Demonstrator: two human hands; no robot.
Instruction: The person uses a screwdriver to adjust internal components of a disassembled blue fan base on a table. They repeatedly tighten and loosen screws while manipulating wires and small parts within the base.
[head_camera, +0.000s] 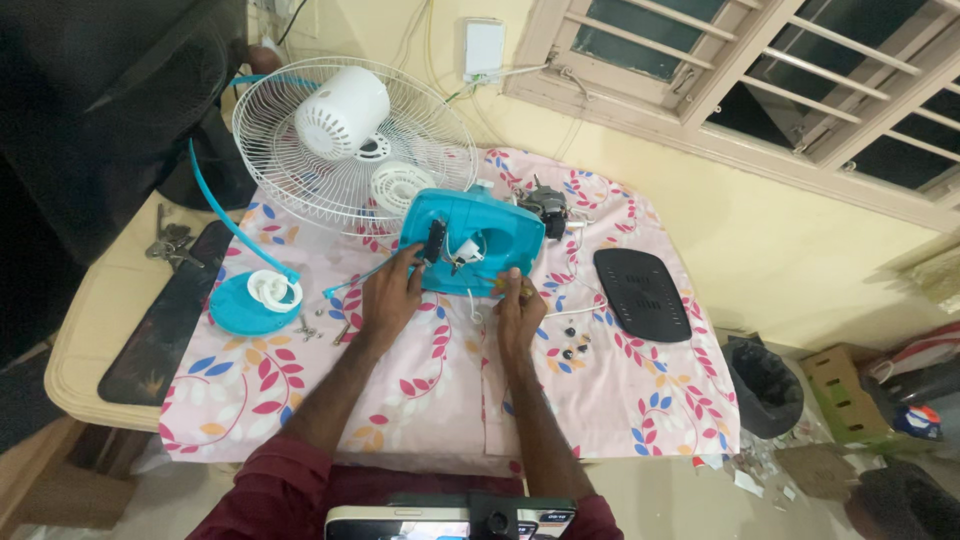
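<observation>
Brown cardboard box (842, 392) on floor, far right.

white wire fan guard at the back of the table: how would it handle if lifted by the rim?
The white wire guard probably feels light for its size, being thin open wire. It may flex somewhat. The white motor cover resting on it would likely slide off if tilted.

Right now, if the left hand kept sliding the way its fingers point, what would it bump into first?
The left hand already rests against the turquoise fan housing, its fingers by the black part in the opening. That part comes first; the white wire grille lies beyond, though depth is unclear.
</observation>
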